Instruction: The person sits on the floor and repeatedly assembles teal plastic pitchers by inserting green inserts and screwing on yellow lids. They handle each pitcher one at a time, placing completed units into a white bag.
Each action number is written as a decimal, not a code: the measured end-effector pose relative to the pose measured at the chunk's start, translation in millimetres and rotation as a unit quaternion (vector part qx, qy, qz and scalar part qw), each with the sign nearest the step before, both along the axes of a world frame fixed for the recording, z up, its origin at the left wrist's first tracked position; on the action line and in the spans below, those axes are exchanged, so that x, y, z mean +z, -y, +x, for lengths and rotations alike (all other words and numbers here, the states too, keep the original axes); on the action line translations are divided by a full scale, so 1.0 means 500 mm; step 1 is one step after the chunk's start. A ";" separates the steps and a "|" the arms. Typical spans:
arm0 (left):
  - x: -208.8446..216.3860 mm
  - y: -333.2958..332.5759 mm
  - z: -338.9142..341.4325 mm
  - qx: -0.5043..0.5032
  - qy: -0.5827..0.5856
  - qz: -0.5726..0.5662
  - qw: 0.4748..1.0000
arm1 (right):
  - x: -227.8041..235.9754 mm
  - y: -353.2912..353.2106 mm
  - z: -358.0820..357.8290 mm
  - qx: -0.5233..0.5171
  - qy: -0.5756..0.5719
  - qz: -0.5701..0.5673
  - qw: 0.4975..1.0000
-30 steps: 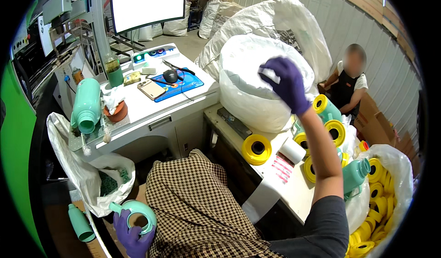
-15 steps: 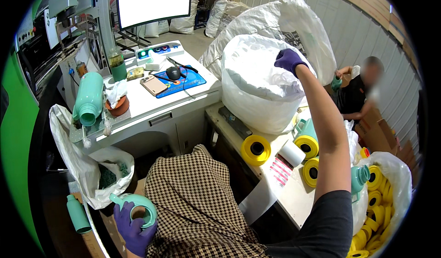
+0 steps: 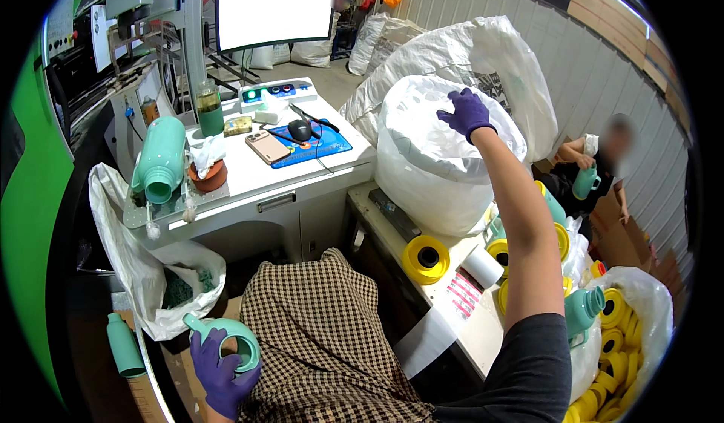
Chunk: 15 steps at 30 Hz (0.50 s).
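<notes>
My left hand, in a purple glove, grips a mint-green plastic jug body low at the left, beside the checked cloth on my lap. The jug body has a handle, and a wide round opening faces up. My right hand, gloved in purple too, reaches out over a big white plastic bag full of white, filmy material. Its fingers are spread, and nothing shows in them. Another mint-green bottle lies on its side on the white desk.
A yellow ring-shaped part and a white roll sit on the right-hand table. Many yellow parts fill a clear bag. A white sack holds green scraps. A co-worker holds a green jug. A monitor stands behind the desk.
My right hand has opened from a closed shape, fingers spreading above the bag. My left hand keeps the jug body. The co-worker's green jug has come into view, and the whole view has shifted slightly.
</notes>
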<state>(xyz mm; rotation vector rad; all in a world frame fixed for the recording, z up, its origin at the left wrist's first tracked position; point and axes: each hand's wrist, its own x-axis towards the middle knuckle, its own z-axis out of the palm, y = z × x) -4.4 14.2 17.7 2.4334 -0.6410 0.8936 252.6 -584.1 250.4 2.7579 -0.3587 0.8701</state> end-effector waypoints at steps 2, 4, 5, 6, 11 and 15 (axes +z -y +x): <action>0.001 0.001 0.002 -0.008 0.003 0.002 1.000 | -0.009 0.011 0.009 -0.015 -0.063 -0.006 0.998; 0.003 -0.004 0.007 -0.021 0.008 -0.012 1.000 | -0.011 0.056 0.036 -0.045 0.055 0.011 0.997; 0.006 -0.004 0.010 -0.019 0.009 -0.006 1.000 | -0.014 0.100 0.045 0.027 0.036 -0.121 0.992; 0.008 -0.005 0.015 -0.013 0.015 -0.005 1.000 | 0.021 0.107 0.036 0.114 -0.018 -0.161 0.980; 0.003 -0.034 0.014 0.082 0.004 -0.021 0.996 | -0.027 -0.235 -0.094 0.364 0.122 0.305 0.872; 0.024 -0.028 0.022 0.054 -0.056 -0.122 0.989 | -0.204 -0.500 -0.281 0.544 -0.005 0.289 0.788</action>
